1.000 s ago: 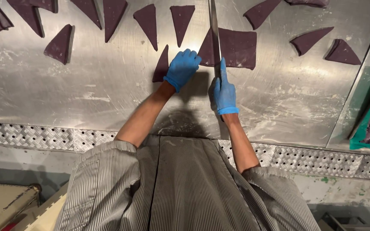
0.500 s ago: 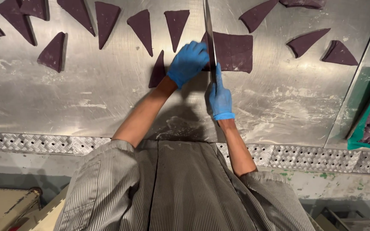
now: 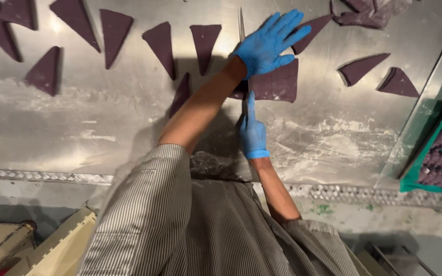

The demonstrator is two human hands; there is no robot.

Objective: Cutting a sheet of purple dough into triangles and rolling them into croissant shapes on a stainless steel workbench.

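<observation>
Upper centre of frame: left hand (image 3: pixel 271 43) flat, fingers spread, pressing the purple dough sheet (image 3: pixel 277 84); right hand (image 3: pixel 252 130) wrapped round the knife (image 3: pixel 242 36) handle, forefinger extended along the blade.

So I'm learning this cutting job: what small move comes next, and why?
Probably press the knife down through the purple dough sheet: the right hand holds the blade lined across it, and the left hand lies flat on top, steadying it.

Commercial bakery kitchen: floured stainless steel worktable (image 3: pixel 78 133), purple dough triangles (image 3: pixel 112 28) beyond the gloved fingers, green tray (image 3: pixel 410 181) of shaped pieces alongside.
</observation>
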